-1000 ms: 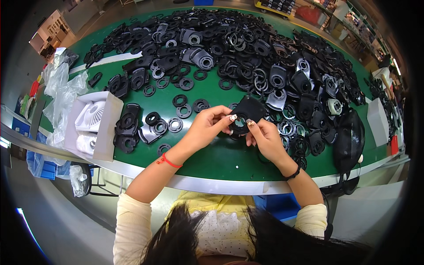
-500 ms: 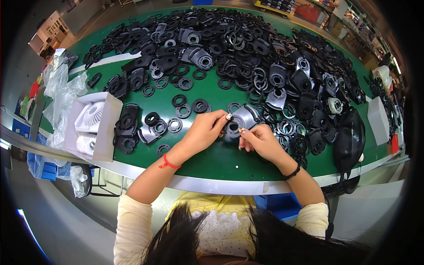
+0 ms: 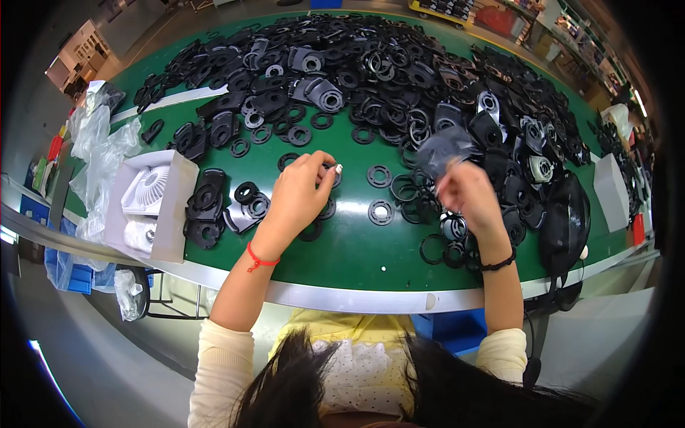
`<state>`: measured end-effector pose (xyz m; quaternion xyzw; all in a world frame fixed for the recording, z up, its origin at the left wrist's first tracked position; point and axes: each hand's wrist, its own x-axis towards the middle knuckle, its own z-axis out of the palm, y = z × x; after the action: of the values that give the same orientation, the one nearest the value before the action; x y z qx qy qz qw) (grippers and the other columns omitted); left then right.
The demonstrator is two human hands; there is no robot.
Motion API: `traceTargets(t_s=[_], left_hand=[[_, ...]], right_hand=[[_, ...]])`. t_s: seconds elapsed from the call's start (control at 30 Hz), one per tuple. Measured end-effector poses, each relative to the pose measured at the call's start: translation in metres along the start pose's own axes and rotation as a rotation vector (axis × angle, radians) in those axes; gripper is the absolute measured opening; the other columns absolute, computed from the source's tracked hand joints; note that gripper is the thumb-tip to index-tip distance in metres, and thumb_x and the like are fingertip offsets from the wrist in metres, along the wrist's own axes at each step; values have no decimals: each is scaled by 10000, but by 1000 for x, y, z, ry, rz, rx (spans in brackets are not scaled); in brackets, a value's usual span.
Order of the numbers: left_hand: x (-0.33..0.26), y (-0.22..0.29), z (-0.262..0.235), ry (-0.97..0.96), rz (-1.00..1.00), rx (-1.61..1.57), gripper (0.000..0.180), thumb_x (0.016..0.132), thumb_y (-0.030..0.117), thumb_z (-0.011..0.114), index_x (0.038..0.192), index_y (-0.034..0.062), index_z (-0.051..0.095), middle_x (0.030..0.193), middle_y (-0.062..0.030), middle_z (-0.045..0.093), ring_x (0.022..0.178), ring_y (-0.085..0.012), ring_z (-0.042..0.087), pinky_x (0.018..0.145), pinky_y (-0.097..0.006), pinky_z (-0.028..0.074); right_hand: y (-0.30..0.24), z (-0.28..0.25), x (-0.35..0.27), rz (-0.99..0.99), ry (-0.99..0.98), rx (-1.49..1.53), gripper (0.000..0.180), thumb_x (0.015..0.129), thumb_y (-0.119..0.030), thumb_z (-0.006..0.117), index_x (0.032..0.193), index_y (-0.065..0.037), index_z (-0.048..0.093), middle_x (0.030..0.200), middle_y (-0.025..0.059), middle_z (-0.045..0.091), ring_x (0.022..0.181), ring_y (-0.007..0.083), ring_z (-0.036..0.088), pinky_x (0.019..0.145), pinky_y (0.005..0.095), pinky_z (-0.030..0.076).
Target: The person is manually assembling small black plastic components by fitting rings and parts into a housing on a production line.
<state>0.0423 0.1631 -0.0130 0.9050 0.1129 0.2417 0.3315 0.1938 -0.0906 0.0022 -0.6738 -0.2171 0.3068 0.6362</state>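
Note:
My left hand (image 3: pixel 298 189) is over several flat black plastic rings, fingers curled down and thumb near the index finger. A black ring (image 3: pixel 288 162) shows partly beside its knuckles; whatever lies under the fingertips is hidden. My right hand (image 3: pixel 472 196) is smeared by motion at the right. Just past its fingertips is a blurred dark plastic plate (image 3: pixel 441 151), tilted over the heap's near edge; whether the fingers still grip it cannot be made out. Two grey-black rings with small holes, a farther ring (image 3: pixel 379 167) and a nearer ring (image 3: pixel 381 202), lie between the hands.
A large heap of black plates and rings (image 3: pixel 385 78) covers the far side of the green table (image 3: pixel 342 267). A white box (image 3: pixel 175 207) with white ribbed parts stands left, beside clear plastic bags (image 3: pixel 107 143). A black mesh bag (image 3: pixel 566 225) lies at the right edge.
My hands have moved apart. The right hand has gone right with the dark plate, away from the middle; the left hand has moved left and slightly up, over the loose rings.

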Motion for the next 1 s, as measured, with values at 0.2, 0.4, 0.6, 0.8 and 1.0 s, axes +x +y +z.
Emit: traceTargets(t_s=[0.2,0.4,0.6,0.8,1.0], left_hand=[[-5,5,3,-157,-31,40,142,846,124,624,930,10,628,729,-109,615,652,-237,603,612,-344,479],[3,-20,-18,32,-69,196,157,835,118,636,944,6,627,742,-130,623,694,-264,619,647,-367,486],[-1,-67,-76,180,-298,457,304,784,207,714,1008,37,598,921,-189,598,867,-346,595,726,-423,483],[-10,-81,-110,-220,-450,376,568,568,334,870,999,62,619,959,-158,588,908,-307,583,766,-393,488],[-7,-64,-106,-456,-430,370,738,452,241,910,1083,77,564,954,-141,609,922,-277,583,749,-377,486]], right_hand=[[8,0,9,-192,224,69,204,977,-221,469,1009,-48,571,822,26,613,558,30,474,460,168,316],[30,61,-14,-586,-223,-900,270,823,-158,683,1059,-60,595,1011,114,540,838,248,586,706,311,494],[32,60,-13,-619,-347,-893,298,818,-143,674,1071,-58,541,1019,113,489,860,288,565,763,360,485],[31,60,-14,-570,-327,-954,313,841,-128,653,1113,-46,521,994,121,489,855,299,575,750,369,496],[30,61,-17,-500,-271,-914,400,837,-141,668,1183,-24,504,1038,136,447,845,284,574,720,359,501]])
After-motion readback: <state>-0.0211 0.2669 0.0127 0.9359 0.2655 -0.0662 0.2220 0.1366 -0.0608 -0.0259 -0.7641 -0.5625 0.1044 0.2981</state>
